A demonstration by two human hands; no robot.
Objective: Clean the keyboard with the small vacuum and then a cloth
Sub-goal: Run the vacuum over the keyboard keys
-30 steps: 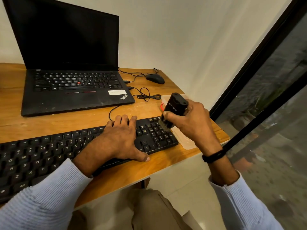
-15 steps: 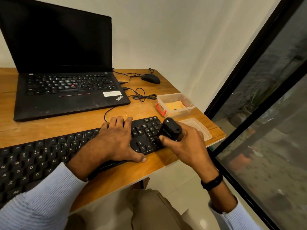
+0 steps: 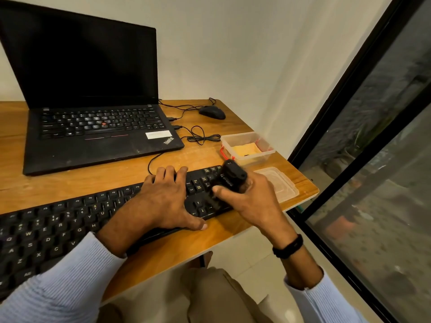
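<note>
Two hands worked at the black keyboard point(image 3: 70, 231) on the wooden counter point(image 3: 182, 243). The left hand point(image 3: 161, 201) lay flat on the keys, fingers straight. Just beside it, the right hand point(image 3: 249, 199) gripped the small vacuum point(image 3: 229, 174), which was tilted down onto the keyboard's right end. Beyond the right hand sat a clear box point(image 3: 247, 146) holding a yellow cloth point(image 3: 246, 149).

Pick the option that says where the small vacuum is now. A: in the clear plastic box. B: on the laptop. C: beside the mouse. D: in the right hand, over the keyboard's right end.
D: the right hand grips the small vacuum above the keys at the right end of the keyboard, while the left hand rests on it.
</note>
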